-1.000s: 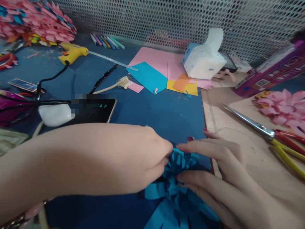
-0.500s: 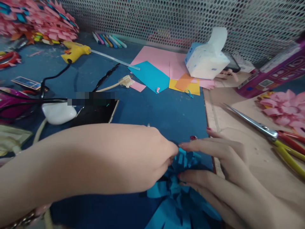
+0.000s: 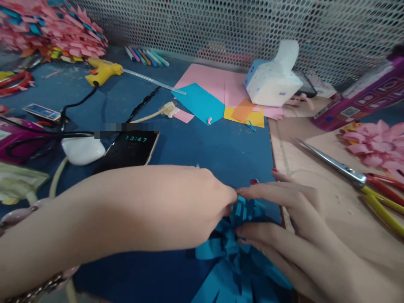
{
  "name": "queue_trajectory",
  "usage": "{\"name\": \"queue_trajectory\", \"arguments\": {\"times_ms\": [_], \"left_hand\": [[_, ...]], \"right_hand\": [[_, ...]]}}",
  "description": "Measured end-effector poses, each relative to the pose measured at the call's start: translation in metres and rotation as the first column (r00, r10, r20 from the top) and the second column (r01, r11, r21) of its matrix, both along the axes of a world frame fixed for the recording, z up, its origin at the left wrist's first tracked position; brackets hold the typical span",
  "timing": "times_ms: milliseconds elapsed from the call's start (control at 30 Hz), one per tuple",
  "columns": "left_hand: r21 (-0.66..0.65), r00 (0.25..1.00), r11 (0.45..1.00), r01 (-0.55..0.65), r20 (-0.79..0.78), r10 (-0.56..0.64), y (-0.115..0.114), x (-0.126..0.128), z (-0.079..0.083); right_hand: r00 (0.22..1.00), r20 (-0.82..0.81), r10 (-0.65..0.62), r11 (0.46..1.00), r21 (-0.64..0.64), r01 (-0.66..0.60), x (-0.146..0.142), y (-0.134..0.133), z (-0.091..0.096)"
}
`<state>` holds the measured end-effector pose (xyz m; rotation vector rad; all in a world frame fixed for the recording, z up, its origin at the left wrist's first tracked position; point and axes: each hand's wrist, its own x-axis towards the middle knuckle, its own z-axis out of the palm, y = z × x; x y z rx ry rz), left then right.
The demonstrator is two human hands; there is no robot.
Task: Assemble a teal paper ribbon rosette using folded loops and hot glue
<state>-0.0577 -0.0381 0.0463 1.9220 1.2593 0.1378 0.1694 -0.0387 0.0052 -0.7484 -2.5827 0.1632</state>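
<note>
A blue fringed paper flower (image 3: 233, 252) lies near the front edge of my view, its cut strips spread outward. My left hand (image 3: 195, 206) reaches across from the left, closed on the flower's far-left side; its fingertips are mostly hidden behind the knuckles. From the right, my right hand (image 3: 299, 223) presses and grips the same flower. One of its fingertips meets the left hand at the top, while lower ones rest near the flower's centre.
Scissors (image 3: 350, 170) lie to the right, beside a pink paper flower (image 3: 378, 141). Behind are coloured paper sheets (image 3: 202, 101), a tissue pack (image 3: 271, 80) and markers (image 3: 148, 57). Leftward are a yellow glue gun (image 3: 104, 71), cables and a phone (image 3: 132, 147). A perforated metal panel (image 3: 189, 29) closes the back.
Both hands keep almost the same hold on the blue paper flower. The view has shifted slightly, and the phone screen now displays the time.
</note>
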Motion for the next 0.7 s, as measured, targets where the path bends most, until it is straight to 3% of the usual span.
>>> {"name": "queue_trajectory", "arguments": {"times_ms": [100,300,433,700], "left_hand": [[0.014,0.990,0.991,0.130,-0.049,-0.129,0.004,0.005,0.002],[0.046,0.933,0.968,0.248,-0.281,-0.226,0.009,0.006,0.009],[0.006,0.921,0.964,0.266,-0.297,-0.252,0.009,0.008,0.014],[0.052,0.926,0.954,0.296,-0.260,-0.274,0.009,0.009,0.011]], "right_hand": [[0.998,-0.063,0.028,0.999,-0.019,-0.030,0.000,0.000,-0.003],[0.990,-0.127,0.058,0.998,0.025,-0.055,0.002,-0.001,-0.004],[0.985,-0.148,0.086,0.987,0.144,-0.065,0.005,-0.006,-0.003],[0.981,-0.138,0.139,0.967,0.231,-0.104,0.006,-0.013,-0.006]]}}
